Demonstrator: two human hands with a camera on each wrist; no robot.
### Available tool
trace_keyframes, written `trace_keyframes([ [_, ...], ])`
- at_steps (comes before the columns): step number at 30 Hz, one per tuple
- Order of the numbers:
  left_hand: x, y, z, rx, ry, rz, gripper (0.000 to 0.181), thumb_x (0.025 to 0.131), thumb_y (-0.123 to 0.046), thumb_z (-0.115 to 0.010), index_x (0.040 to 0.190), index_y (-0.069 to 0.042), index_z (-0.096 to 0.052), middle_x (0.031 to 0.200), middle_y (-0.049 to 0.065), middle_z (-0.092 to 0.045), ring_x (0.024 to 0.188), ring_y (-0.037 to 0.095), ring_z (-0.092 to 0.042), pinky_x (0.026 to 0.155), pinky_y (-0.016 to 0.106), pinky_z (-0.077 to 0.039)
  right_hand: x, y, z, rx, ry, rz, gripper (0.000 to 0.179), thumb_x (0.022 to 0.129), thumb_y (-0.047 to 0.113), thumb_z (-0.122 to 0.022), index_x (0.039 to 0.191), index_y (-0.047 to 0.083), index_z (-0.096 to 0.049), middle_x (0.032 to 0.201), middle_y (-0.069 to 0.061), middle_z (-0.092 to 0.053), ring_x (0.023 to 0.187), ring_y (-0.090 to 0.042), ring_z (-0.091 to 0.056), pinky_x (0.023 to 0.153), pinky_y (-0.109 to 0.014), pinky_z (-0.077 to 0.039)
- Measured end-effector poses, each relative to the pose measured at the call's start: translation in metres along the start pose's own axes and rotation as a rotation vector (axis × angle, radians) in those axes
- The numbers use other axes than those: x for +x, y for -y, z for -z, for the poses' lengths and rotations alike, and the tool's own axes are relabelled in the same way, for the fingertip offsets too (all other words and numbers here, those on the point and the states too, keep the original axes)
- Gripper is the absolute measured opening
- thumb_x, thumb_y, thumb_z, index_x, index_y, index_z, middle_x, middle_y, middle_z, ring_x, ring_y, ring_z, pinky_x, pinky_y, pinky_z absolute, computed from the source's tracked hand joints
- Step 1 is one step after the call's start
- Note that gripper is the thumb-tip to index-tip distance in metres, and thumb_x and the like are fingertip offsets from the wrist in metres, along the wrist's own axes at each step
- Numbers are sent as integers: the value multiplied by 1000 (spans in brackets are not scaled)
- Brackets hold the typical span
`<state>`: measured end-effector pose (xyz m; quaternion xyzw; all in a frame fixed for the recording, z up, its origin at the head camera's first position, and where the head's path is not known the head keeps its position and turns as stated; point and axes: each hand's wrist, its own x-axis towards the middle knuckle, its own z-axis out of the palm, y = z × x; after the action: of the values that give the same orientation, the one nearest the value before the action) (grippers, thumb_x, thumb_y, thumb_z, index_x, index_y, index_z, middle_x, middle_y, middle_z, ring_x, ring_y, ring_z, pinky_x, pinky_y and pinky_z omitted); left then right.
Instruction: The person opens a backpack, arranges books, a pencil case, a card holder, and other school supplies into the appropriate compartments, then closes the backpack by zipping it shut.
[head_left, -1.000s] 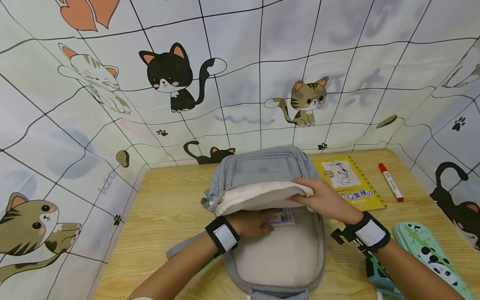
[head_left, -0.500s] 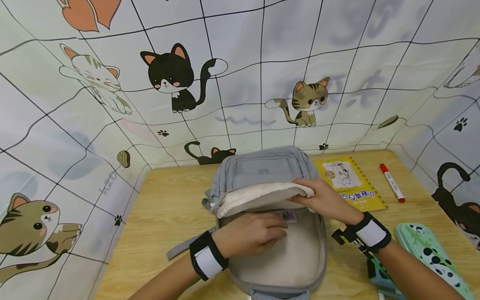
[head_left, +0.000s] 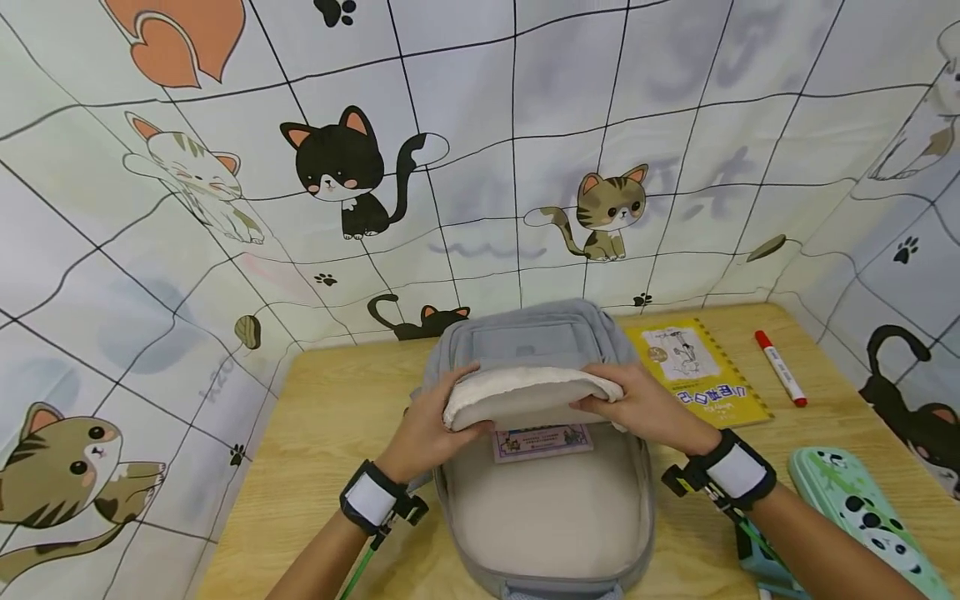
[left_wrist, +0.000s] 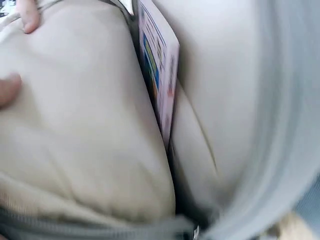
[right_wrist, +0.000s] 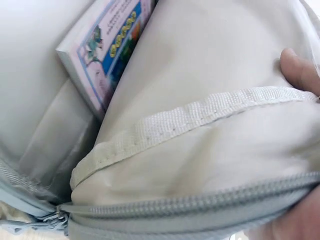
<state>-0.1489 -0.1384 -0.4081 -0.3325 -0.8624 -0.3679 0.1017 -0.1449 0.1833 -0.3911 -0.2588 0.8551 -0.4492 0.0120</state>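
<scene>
Here, the grey fabric backpack point(head_left: 549, 508) lies open on the wood-grain bench point(head_left: 333, 392), its cream-lined flap point(head_left: 525, 400) gripped at either end by the left hand point(head_left: 429, 423) and right hand point(head_left: 647, 404); a pink rectangular book point(head_left: 542, 443) sits inside, partly beneath it.

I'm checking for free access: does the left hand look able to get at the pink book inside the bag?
Probably yes, once the left hand lets go of the flap. The pink book shows beneath, near edge uncovered, and the right hand also holds the flap up.
</scene>
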Motion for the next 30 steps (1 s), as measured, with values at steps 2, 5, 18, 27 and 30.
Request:
trace_keyframes([
  [2,-2,3,-4,-42,-2,13,59,82,-30,-75,134,-24,-48,119,-2,-66,106,12,-64,83,35,-54,-1,-1,-3,-6,1,1,30,88,33,-68,117,35,-63,113,9,-69,100,-9,-66,79,-28,-52],
  [5,-1,3,-6,-54,-30,-19,41,86,-27,-71,124,-22,-58,113,-1,-69,103,12,-67,80,31,-55,-2,-2,-3,-17,26,-12,35,87,36,-68,121,36,-60,113,9,-68,100,-7,-65,79,-28,-51],
  [18,17,0,-5,-112,-107,12,32,86,-24,-71,116,-19,-63,109,0,-71,101,11,-67,80,32,-55,7,-100,98,-243,53,-529,96,93,63,-40,149,-7,-6,147,-39,-21,129,-57,-30,99,-66,-35],
  [27,14,-1,-8,-61,-103,5,31,85,-25,-73,113,-17,-63,106,1,-72,97,10,-68,79,33,-55,-7,-212,85,-587,138,-888,153,51,94,-54,138,-23,-10,124,-57,-26,112,-70,-29,84,-71,-36],
  [30,16,-2,-7,-50,-121,0,29,84,-25,-73,110,-18,-63,104,0,-72,97,10,-68,80,33,-55,-3,-214,84,-628,60,-884,156,42,97,-54,135,-23,-19,121,-56,-25,110,-71,-26,81,-72,-35],
])
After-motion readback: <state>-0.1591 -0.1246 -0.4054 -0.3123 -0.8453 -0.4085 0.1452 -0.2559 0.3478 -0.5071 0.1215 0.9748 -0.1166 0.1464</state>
